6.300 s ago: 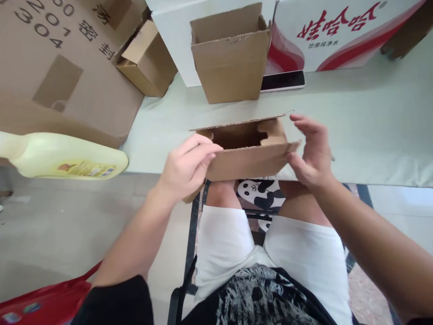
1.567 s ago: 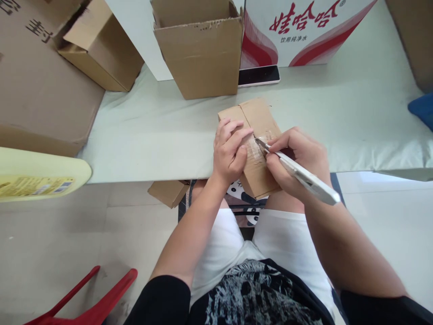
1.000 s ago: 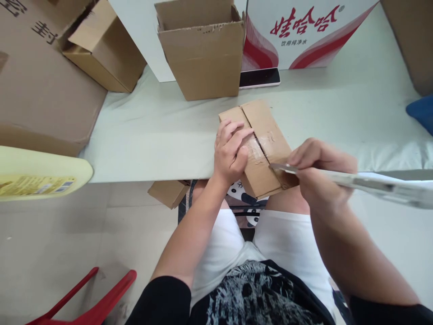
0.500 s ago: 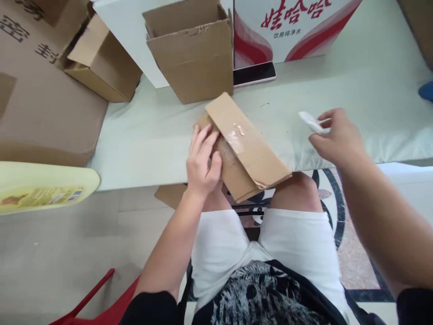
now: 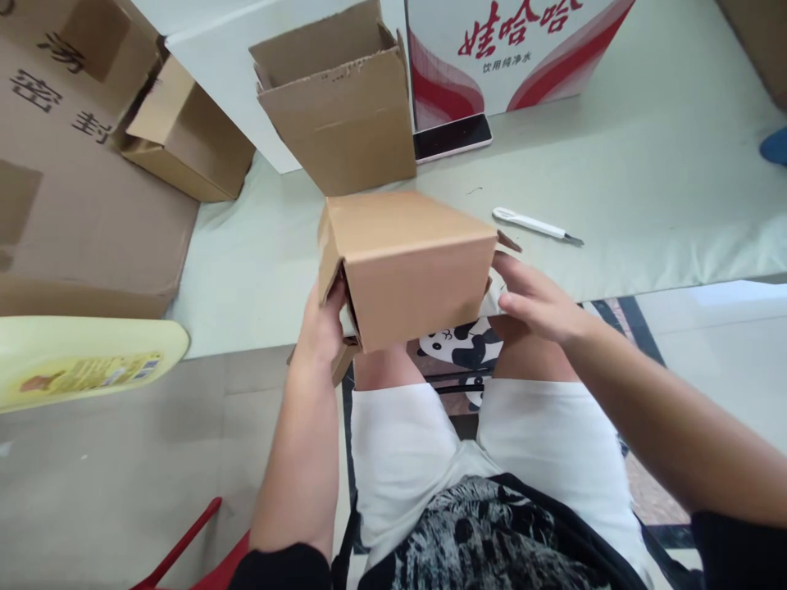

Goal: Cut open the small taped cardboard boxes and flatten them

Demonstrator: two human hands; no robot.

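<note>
Your left grip (image 5: 320, 326) pinches one end of the plain brown cardboard box (image 5: 415, 266), between your hands by the pale green cloth's (image 5: 620, 176) edge. Your right grip (image 5: 534, 301) spreads at the box's other end; hold it steady, clear of the slim white knife (image 5: 534, 224).

Plain tan box (image 5: 418, 287), white cutter (image 5: 534, 224)

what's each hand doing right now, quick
Left hand: closed, holding the cardboard box by its left end.
Right hand: at the box's right end, thumb and fingers apart; grip can't be told.
</note>
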